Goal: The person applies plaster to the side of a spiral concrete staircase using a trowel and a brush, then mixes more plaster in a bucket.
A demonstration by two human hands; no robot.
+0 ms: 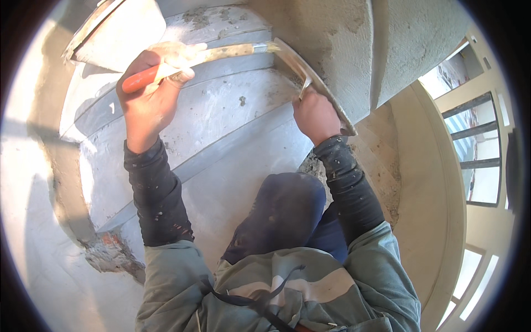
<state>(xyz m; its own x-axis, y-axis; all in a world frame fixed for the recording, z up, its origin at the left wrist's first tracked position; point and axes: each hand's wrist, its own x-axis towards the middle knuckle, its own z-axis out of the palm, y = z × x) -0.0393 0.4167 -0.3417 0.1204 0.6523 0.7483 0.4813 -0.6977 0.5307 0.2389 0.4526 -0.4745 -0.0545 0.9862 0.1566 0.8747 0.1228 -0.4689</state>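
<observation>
My left hand [150, 108] is closed around the handle of a paintbrush [229, 52]. The brush has a pale wooden handle with a red end and a metal ferrule. Its bristles point right and reach the upper end of a plastering trowel [296, 62], though I cannot tell if they touch it. My right hand [317, 117] grips the trowel by its handle. The long, narrow trowel is tilted, its blade edge-on beside the grey plastered wall [326, 33]; contact with the wall is unclear.
Grey steps [221, 130] run below my hands, with crumbs of mortar on them. A pale, mortar-stained container [127, 36] stands at the upper left. Broken masonry [113, 252] shows at the lower left. To the right, a curved low wall [437, 188] borders dusty steps [379, 149].
</observation>
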